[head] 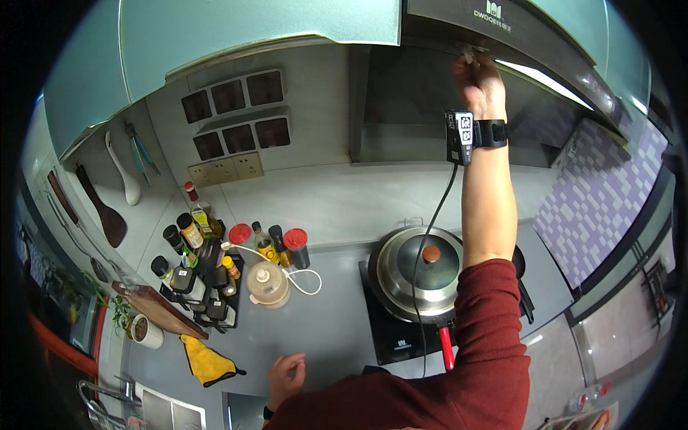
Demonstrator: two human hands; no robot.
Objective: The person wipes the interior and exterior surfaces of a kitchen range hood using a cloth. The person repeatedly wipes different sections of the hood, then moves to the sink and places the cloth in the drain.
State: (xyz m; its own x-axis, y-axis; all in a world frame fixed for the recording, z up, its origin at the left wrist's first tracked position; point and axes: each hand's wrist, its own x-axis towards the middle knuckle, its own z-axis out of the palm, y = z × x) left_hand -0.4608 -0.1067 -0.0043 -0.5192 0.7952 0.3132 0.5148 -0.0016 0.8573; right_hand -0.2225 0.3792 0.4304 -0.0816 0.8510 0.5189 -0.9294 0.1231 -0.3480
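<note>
My right hand (480, 80) is raised to the underside of the dark range hood (457, 21). A small pale, translucent piece (471, 54) shows at its fingertips; blur and shadow hide whether the fingers grip it. Low over the front of the grey counter (328, 333), my left hand (287, 379) holds nothing, its fingers loosely curled with a gap to the thumb. Below my right arm, a pan with a red handle (446, 348) rests on a black cooktop (389, 338). Its steel-rimmed glass lid (411, 263) has a brown knob (431, 254).
A black cable (436, 215) hangs from the device on my right wrist across the lid. Left are a beige lidded pot (269, 285) with a white cord, seasoning bottles (191, 231), a cutting board (158, 309) and a yellow cloth (207, 363). Green cabinets (242, 21) overhang the counter.
</note>
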